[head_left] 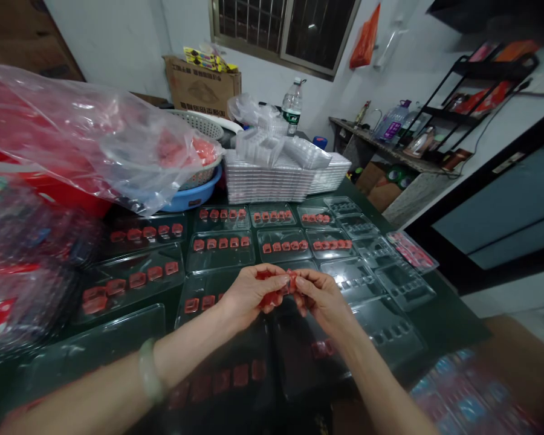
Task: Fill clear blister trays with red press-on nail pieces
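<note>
Red plastic piece [292, 280]: pinched between closed fingertips of left hand [254, 290] and right hand [321, 294]; left fingers cradle similar pieces [270, 298]. Pinch lightly, clear of filled blister trays [222, 260] beyond the fingers.

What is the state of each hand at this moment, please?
Left hand: closed, holding small red pieces.
Right hand: closed, pinching at a red piece between the two hands.

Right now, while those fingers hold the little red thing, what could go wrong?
The red piece pinched between the left hand and right hand might slip and drop. The pale bangle could bump a nearby clear tray. The loose clear containers atop the tray stack might slide off if knocked.
</note>
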The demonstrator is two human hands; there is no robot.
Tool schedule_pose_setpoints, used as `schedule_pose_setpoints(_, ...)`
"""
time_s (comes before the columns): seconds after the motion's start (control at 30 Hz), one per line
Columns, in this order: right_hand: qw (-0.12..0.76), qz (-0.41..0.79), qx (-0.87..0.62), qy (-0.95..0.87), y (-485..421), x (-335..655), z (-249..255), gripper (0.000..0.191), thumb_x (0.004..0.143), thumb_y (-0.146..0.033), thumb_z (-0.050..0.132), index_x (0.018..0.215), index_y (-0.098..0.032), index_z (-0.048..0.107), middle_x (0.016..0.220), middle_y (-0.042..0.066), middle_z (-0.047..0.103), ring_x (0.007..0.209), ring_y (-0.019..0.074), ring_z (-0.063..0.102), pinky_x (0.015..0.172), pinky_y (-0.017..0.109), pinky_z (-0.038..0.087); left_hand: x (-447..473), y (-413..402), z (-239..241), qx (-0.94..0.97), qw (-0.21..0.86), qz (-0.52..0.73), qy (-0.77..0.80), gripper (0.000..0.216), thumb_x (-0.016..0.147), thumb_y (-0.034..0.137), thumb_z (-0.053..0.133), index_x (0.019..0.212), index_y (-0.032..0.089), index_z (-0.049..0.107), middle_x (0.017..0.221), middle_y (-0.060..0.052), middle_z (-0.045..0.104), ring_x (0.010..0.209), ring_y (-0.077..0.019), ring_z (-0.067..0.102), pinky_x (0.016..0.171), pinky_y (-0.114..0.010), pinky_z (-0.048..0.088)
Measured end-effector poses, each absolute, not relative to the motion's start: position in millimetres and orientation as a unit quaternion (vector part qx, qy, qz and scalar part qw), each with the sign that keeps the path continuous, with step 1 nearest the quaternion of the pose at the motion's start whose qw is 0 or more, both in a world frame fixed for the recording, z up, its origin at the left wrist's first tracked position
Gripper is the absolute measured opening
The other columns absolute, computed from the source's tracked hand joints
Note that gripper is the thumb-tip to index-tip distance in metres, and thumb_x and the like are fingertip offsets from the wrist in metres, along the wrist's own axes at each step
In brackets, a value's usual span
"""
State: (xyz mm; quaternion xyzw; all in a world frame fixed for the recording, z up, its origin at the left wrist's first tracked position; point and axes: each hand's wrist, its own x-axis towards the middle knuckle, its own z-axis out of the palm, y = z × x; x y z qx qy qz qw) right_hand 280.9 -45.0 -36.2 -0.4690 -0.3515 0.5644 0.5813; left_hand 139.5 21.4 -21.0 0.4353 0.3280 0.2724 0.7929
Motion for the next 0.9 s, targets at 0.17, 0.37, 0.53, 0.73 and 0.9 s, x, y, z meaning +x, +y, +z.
schedule_pose_setpoints(0.17,0.575,0.598,-0.450,-0.330,-46,276,-41,0.017,0.072,-0.031,0.058,0.081,-0.017,0.060,0.066,-0.001,0.052,0.045,0.0048,0.043,0.034,0.016,0.032,137,20,-22,0.506,0.758,0.275,0.308,0.018,0.067,0.028,0.063,0.072,0.012,0.056,0.060,-0.004,0.059,0.042,-0.0072,0.047,0.033,-0.016,0.026)
schedule_pose_setpoints(0.37,0.522,0.447,-0.551,-0.473,-49,272,-44,0.025,0.079,-0.032,0.049,0.096,-0.018,0.060,0.056,-0.002,0.050,0.045,0.0067,0.043,0.040,0.019,0.037,133,18,-18,0.516,0.741,0.267,0.337,0.013,0.066,0.022,0.061,0.069,0.011,0.055,0.049,0.000,0.053,0.038,-0.0065,0.043,0.031,-0.016,0.025)
schedule_pose_setpoints(0.53,0.430,0.447,-0.560,-0.549,-52,277,-35,0.030,0.079,-0.032,0.048,0.102,-0.017,0.059,0.059,-0.001,0.052,0.050,0.0081,0.047,0.041,0.019,0.039,133,16,-10,0.595,0.665,0.253,0.375,0.011,0.063,0.021,0.059,0.063,0.011,0.055,0.042,0.003,0.047,0.035,-0.0059,0.040,0.030,-0.015,0.026)
schedule_pose_setpoints(0.73,0.408,0.492,-0.569,-0.518,-53,280,-37,0.027,0.073,-0.037,0.054,0.087,-0.015,0.061,0.062,0.000,0.055,0.048,0.0078,0.048,0.040,0.019,0.041,130,14,-13,0.669,0.614,0.201,0.369,0.008,0.064,0.019,0.052,0.063,0.012,0.056,0.041,0.004,0.046,0.035,-0.0052,0.039,0.032,-0.015,0.029)
schedule_pose_setpoints(0.9,0.400,0.532,-0.539,-0.516,-56,281,-37,0.031,0.078,-0.040,0.045,0.072,-0.013,0.059,0.051,-0.002,0.051,0.043,0.0078,0.048,0.040,0.019,0.040,125,16,-17,0.693,0.618,0.185,0.322,0.011,0.066,0.021,0.052,0.066,0.012,0.058,0.046,0.002,0.050,0.037,-0.0063,0.042,0.034,-0.017,0.033)
